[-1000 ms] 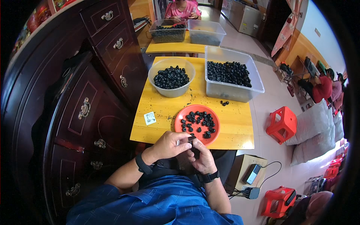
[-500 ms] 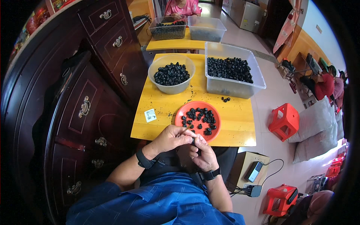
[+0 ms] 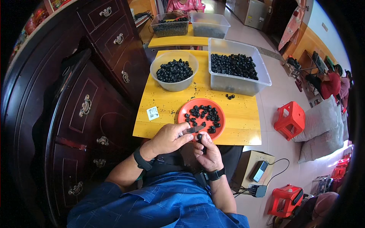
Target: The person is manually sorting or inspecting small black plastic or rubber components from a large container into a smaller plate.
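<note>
At the yellow table's (image 3: pixel 167 106) near edge, left hand (image 3: pixel 167 138) pinches a slim grey tool (image 3: pixel 193 130) — its length pointing right toward the small black piece (image 3: pixel 199 136) gripped in right hand's (image 3: pixel 207 152) fingertips, just below the orange plate (image 3: pixel 219 121).

A yellow table (image 3: pixel 235 114) is seen with several things set directly on it. A red plate (image 3: pixel 219 117) of small black pieces is placed near its front edge, in the middle. A round clear bowl (image 3: pixel 174 84) filled with the same black pieces is set at the back left, and a rectangular clear bin (image 3: pixel 237 81), also filled, is placed just beside it at the back right. A few loose black pieces (image 3: pixel 229 96) are left between the bin and the plate. A small white label (image 3: pixel 153 113) is laid flat near the left edge. Dark specks are scattered over the tabletop.
</note>
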Demonstrator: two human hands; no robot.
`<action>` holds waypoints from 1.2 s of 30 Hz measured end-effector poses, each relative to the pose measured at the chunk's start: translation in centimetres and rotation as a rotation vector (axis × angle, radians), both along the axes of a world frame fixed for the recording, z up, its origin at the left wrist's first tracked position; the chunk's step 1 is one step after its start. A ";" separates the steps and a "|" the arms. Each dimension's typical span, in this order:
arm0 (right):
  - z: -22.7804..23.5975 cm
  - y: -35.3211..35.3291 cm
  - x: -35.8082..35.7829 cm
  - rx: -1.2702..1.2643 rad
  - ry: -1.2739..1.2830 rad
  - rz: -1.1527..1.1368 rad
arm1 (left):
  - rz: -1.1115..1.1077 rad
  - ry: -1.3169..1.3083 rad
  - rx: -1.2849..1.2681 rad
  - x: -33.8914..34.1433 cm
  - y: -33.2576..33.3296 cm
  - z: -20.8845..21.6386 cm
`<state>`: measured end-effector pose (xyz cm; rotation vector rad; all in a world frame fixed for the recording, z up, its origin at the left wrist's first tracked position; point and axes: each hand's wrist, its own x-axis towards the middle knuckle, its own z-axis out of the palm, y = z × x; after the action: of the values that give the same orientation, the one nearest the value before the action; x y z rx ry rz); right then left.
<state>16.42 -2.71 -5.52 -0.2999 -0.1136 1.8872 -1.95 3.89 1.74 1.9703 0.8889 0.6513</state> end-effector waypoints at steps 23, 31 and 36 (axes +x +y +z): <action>-0.3 0.0 -0.4 -0.032 0.005 0.028 | 0.010 0.180 0.246 1.2 -0.2 -0.4; -0.6 0.0 -0.5 -0.014 -0.002 0.020 | -0.029 0.244 0.286 1.2 -0.1 0.0; -0.7 0.0 -0.5 -0.023 -0.033 -0.004 | -0.026 0.204 0.309 1.2 0.0 -0.5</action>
<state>15.88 -2.73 -6.20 -0.3467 -0.1135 1.8814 -0.71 3.84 1.22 2.3546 0.9256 0.6087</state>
